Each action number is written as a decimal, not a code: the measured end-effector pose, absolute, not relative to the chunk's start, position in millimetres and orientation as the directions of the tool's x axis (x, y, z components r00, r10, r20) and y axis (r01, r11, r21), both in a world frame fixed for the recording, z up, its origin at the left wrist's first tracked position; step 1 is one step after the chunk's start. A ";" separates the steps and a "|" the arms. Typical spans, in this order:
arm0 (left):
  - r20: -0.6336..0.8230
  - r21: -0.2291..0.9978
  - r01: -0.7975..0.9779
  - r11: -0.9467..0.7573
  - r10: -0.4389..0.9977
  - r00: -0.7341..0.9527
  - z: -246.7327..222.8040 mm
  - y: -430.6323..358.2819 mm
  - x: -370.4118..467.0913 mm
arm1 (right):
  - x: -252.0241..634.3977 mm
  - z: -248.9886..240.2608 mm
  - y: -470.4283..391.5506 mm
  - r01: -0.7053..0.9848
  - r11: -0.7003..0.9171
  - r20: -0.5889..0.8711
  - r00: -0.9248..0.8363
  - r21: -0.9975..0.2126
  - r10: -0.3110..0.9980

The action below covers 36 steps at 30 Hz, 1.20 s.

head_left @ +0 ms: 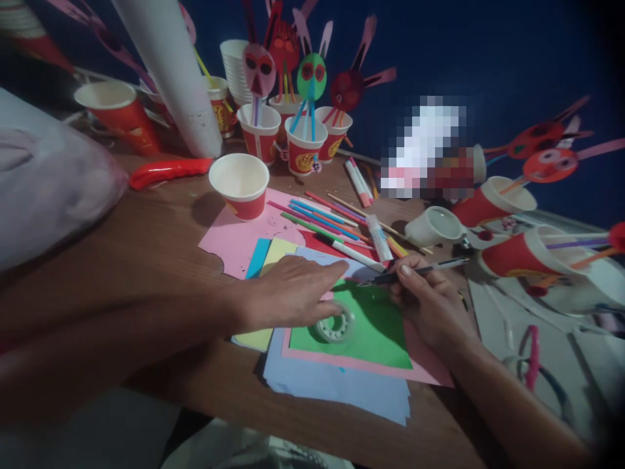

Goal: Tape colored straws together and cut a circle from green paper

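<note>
My right hand (424, 296) pinches a black pen (385, 279) with a clear barrel end, its tip pointing left over a green paper sheet (375, 332). Flat over the sheet's left part lies my left hand (297, 286), fingers stretched out and the thumb at the edge of a clear tape roll (336, 324). That roll rests on the green sheet. Beneath are pink paper (430, 374) and a stack of pale blue sheets (336, 387). Yellow paper (256, 339) shows under my left wrist.
Several coloured sticks (327, 218), a marker (359, 254) and a glue stick (378, 238) lie beyond the papers. A paper cup (239, 189) stands nearby. Behind are cups with paper animal heads (312, 77). A red cutter (168, 170) lies left; a white mug (434, 227) stands right.
</note>
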<state>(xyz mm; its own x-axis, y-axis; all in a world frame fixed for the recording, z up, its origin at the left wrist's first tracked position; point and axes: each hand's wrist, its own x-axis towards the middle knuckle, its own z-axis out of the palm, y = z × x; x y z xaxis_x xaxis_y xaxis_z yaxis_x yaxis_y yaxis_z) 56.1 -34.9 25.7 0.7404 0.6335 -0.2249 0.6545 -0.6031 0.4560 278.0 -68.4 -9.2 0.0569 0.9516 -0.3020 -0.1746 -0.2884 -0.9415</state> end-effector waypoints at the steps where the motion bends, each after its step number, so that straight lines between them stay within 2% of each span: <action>1: -0.215 0.495 0.626 -0.602 0.614 0.760 24.9 -32.4 55.8 | 277.5 -8.1 -70.0 -0.189 -0.280 -0.296 0.060 -0.941 0.953; 3: -0.208 0.611 0.568 -0.551 0.581 0.787 23.2 -25.4 54.5 | 278.0 -6.5 -71.7 -0.217 -0.245 -0.264 0.065 -0.945 0.962; 5: -0.230 0.731 0.536 -0.422 0.587 0.776 22.6 -17.7 51.9 | 280.6 -6.4 -72.2 -0.240 -0.196 -0.224 0.092 -0.951 0.970; 8: -0.273 0.782 0.566 -0.262 0.672 0.688 24.7 -9.5 44.4 | 284.5 -7.6 -72.7 -0.257 -0.152 -0.196 0.156 -0.954 0.968; 12: -0.235 0.720 0.657 -0.225 0.812 0.535 26.5 -5.5 27.5 | 284.1 -7.8 -73.1 -0.245 -0.144 -0.188 0.168 -0.959 0.968; 16: -0.145 0.647 0.723 -0.244 0.891 0.430 19.6 -2.3 10.5 | 282.1 -11.3 -73.8 -0.176 -0.103 -0.132 0.167 -0.979 0.977; 22: -0.073 0.497 0.818 -0.289 0.925 0.372 16.9 -1.1 6.4 | 277.9 -20.5 -79.0 -0.051 0.016 0.008 0.155 -0.999 0.988; 29: -0.060 0.409 0.874 -0.261 0.948 0.312 20.2 0.4 9.6 | 272.2 -20.4 -86.9 0.115 0.074 0.092 0.168 -0.991 0.981; 33: -0.051 0.341 0.906 -0.252 0.957 0.286 19.3 -0.4 11.5 | 274.9 -17.8 -88.1 0.311 0.186 0.219 0.075 -0.932 0.973; 36: -0.060 0.284 0.923 -0.258 0.956 0.286 19.5 -2.5 12.1 | 275.7 -13.5 -88.4 0.480 0.351 0.372 -0.055 -0.804 0.927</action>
